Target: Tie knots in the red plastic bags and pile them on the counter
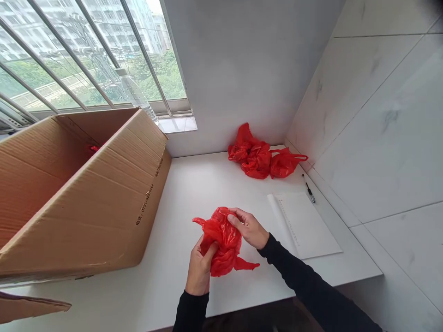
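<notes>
The left hand (200, 268) and right hand (252, 229) pinch a crumpled, thin red plastic bag (226, 237) between thumbs and fingers, over the white tabletop (187, 193). Beyond, I see a white paper notebook (309, 226), a slim black pen (310, 192) and, farthest, heaped red plastic bags (256, 159) near the grey wall (242, 69)

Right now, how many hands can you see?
2. The left hand holds the lower left part of the red plastic bag, and the right hand holds its upper right part. Some fingers are hidden behind it.
</notes>
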`<state>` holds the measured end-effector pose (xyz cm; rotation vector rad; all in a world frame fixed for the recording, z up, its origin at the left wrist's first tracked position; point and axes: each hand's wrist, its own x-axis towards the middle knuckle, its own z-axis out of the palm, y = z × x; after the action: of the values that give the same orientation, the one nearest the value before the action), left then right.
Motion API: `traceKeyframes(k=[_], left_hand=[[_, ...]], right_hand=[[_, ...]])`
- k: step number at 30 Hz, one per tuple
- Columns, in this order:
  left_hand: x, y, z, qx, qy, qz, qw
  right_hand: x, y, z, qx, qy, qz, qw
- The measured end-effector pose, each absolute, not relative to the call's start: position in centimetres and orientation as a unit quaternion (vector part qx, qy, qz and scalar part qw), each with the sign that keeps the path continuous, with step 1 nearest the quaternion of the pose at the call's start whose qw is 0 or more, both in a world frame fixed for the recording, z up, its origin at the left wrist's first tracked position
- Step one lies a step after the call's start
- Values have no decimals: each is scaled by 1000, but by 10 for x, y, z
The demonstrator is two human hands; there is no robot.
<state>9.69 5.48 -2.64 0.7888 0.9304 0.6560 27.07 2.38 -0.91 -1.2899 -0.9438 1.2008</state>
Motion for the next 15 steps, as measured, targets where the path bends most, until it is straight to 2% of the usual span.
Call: traceKeyframes(k=[7,15], left_hand=[[94,49,-24,397,433,272,762],[87,47,-35,377,486,303,727]], right_hand=[[272,22,-9,-591,-404,485,502],[268,13,-12,-536,-418,554,481]])
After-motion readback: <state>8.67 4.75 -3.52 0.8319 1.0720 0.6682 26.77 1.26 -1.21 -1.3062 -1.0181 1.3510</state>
